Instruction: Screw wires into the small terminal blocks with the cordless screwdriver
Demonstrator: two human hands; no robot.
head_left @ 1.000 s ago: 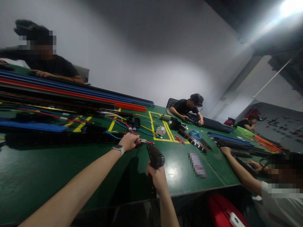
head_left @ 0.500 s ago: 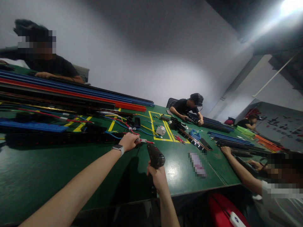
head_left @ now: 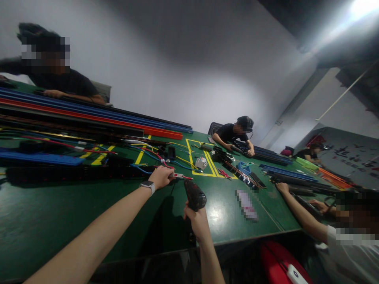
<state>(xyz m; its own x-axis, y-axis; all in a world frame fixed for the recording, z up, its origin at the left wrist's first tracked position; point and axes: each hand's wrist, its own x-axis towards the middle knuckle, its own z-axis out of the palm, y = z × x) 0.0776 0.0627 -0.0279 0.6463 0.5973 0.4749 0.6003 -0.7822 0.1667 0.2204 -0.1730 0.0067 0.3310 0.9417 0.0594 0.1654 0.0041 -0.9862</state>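
My left hand [head_left: 161, 177], with a watch on its wrist, pinches a small white piece with red parts [head_left: 178, 176] at the right end of a long black bar [head_left: 74, 175]. A blue wire [head_left: 142, 169] runs close by the fingers. In my right hand [head_left: 197, 221] is a cordless power screwdriver [head_left: 195, 196], its fingers wrapped round the handle. The tool's front end points away from me, near the red end of the white piece; whether they touch I cannot tell. Beyond my hands lies a white-grey block [head_left: 201, 163].
Long blue and orange bars [head_left: 166, 133] lie across the back of the green table [head_left: 118, 221]. Short red pieces [head_left: 225, 174], a blue box [head_left: 244, 168] and a copper-coloured strip [head_left: 241, 175] are to the right. Co-workers sit around; one person's hand [head_left: 282, 188] rests on dark bars.
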